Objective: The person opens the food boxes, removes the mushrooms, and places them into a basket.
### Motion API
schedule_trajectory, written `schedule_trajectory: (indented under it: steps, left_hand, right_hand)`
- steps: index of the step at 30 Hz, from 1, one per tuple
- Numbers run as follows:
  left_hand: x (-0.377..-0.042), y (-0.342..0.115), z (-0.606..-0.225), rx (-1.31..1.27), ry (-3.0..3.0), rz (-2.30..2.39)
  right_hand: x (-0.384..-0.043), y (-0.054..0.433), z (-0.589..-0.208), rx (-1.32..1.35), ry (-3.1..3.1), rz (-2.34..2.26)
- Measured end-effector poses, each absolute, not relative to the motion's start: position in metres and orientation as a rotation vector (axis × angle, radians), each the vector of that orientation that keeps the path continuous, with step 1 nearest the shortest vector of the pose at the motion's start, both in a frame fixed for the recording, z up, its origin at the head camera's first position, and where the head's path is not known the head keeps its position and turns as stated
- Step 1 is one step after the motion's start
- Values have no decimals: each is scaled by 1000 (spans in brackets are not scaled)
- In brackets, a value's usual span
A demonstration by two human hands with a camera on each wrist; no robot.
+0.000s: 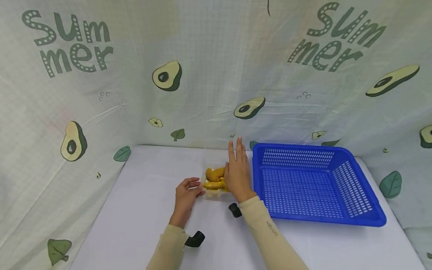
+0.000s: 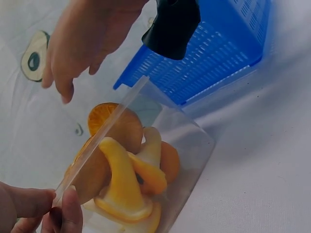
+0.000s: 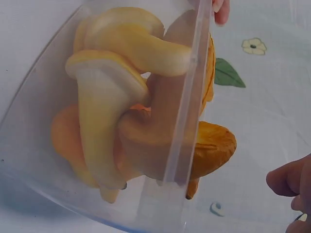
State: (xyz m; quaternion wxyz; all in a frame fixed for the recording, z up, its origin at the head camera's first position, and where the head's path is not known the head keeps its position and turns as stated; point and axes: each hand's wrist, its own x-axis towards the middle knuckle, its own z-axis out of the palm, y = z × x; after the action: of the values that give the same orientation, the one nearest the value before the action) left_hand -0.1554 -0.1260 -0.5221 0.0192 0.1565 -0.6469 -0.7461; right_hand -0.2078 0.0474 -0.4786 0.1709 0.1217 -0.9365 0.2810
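A clear plastic box [image 1: 210,196] stands on the white table left of the blue basket. Inside it lie several yellow-orange mushrooms [image 2: 124,187] with pale stems, some caps rising above the rim. My left hand [image 1: 187,193] is at the box's left side; in the left wrist view, its thumb and fingers [image 2: 73,213] pinch the rim. My right hand [image 1: 239,170] reaches over the right side of the box with fingers extended, partly hiding the mushrooms in the head view. Seen from the right wrist, that hand [image 3: 294,187] holds nothing and is apart from the mushrooms.
A blue perforated basket [image 1: 317,218] stands right of the box, close beside my right hand. Black wrist devices [image 1: 195,239] show near both forearms. Behind the table hangs a pale curtain [image 1: 207,38] printed with avocados.
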Motion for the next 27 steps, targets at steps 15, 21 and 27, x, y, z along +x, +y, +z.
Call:
schedule_trajectory:
  steps: [15, 21, 27]
  left_hand:
    - [-156, -125, -527, 497, -1972, -2332]
    - [-155, -124, -526, 504, -1968, -2341]
    - [-156, -125, -525, 517, -1984, -2342]
  right_hand:
    - [-208, 53, -480, 280, -2785, 884]
    - [-196, 58, -479, 292, -2712, 935]
    - [-178, 61, -481, 335, -2541, 980]
